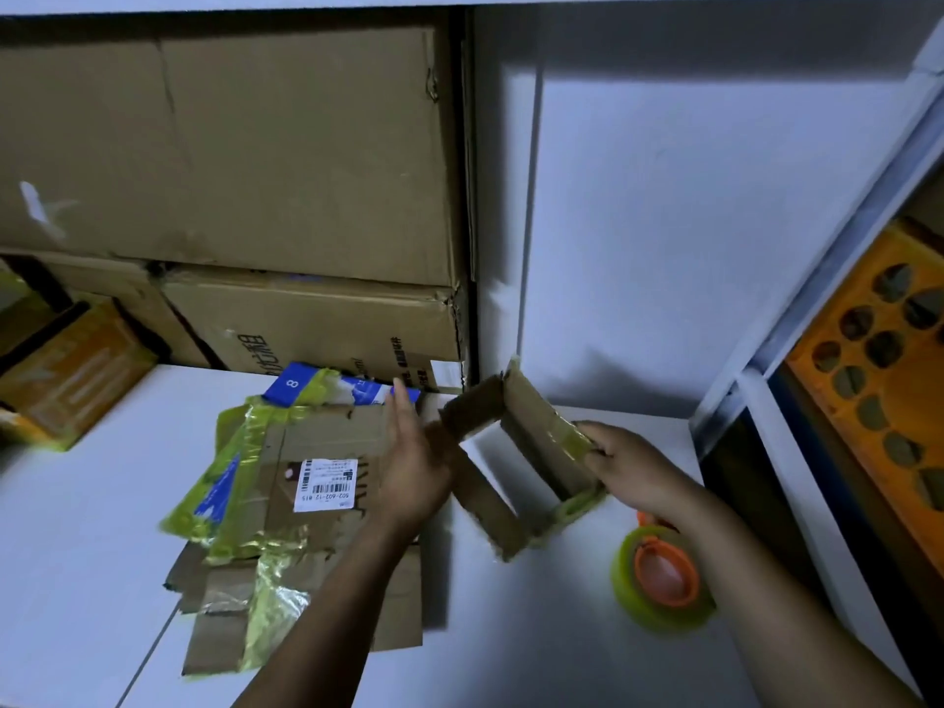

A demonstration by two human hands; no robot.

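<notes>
White tabletop, backed by stacked brown cartons. Raised above it, between both hands: small cardboard box, open-ended, tilted, yellow-green tape on one end. Right hand: fingers and thumb clamped on taped end. Left hand: fingers straight, pressed flat against opposite side. Left of box: flattened cardboard with shipping label. Right of box, on tabletop: tape roll. Far right: orange crate.

The small box is between my hands over the table. My left hand lies flat against its left side and my right hand grips its right end. Flattened cardboard lies on the table left of it, and the tape roll is nearer me, by my right wrist. Behind, the upper carton sits on the lower carton.
</notes>
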